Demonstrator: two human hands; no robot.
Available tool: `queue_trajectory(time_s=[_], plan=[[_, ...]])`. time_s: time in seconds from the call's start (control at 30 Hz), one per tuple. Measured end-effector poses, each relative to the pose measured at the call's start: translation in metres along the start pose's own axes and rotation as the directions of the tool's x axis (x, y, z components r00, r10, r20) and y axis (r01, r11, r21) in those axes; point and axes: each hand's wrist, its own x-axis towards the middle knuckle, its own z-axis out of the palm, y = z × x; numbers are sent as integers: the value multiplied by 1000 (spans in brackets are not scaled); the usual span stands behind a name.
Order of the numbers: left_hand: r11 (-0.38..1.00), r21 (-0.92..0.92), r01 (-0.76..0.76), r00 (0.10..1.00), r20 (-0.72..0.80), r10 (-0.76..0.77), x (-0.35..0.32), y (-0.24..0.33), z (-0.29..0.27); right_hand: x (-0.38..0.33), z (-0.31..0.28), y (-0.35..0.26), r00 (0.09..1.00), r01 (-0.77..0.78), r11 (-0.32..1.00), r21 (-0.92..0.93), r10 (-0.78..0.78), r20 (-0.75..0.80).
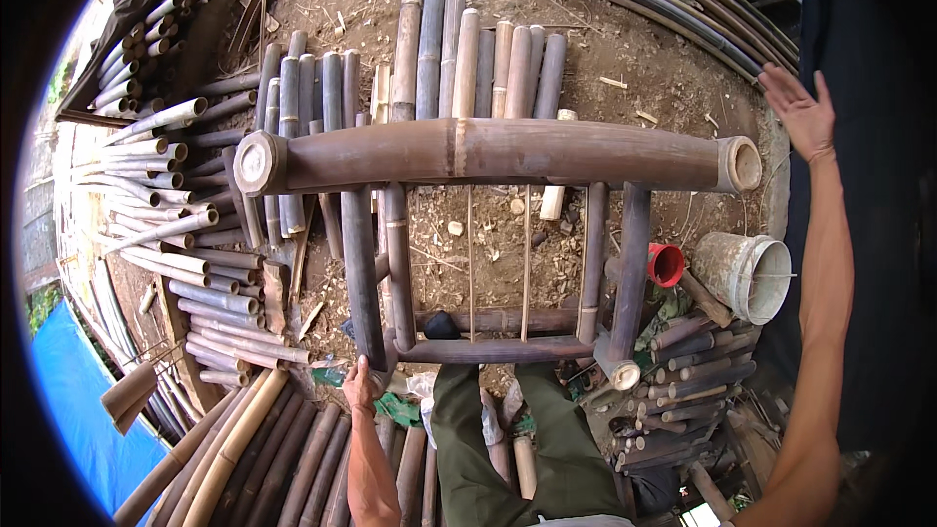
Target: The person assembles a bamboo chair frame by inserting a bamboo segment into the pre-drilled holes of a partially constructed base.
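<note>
A bamboo frame (547,149) stands in front of me, with a thick dark pole across its top and thinner posts and rails below. My left hand (361,390) is closed at the lower left corner of this frame, its thumb against the post; some of its fingers are hidden. Away from the frame, my right hand (802,117) is raised at the far right, fingers spread and nothing in it. Two thin bamboo strips (527,263) run upright inside the frame's opening.
Cut bamboo lengths (429,49) lie beyond the frame, with more stacked at left (156,176) and at lower right (703,361). A white bucket (717,268) and a red container (666,264) sit right of the frame. Wood chips litter the dirt floor (625,59). A blue tarp (78,410) hangs at left.
</note>
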Motion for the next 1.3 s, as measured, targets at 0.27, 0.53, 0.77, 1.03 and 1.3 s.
queue_trajectory(time_s=[0.27, 0.53, 0.77, 1.03, 1.3], plan=[[979, 169, -111, 994, 29, 108, 3, -8, -3, -18, 35, 79, 844, -127, 825, -550, 381, 377], [729, 612, -308, 920, -2, 391, -74, 35, -18, -91, 244, 106, 736, 529, 41, -848, 476, 482], [951, -308, -26, 951, 285, 119, -123, 102, -42, -144, 240, 201, 922, 366, -383, -848, 26, 386], [796, -538, -278, 837, 270, 475, -130, 285, -125, -304, 212, 227, 795, 528, -231, -817, -205, 571], [787, -616, -15, 611, 618, 495, -105, 282, -106, -401, 182, 220, 709, 596, -212, -774, -314, 632]])
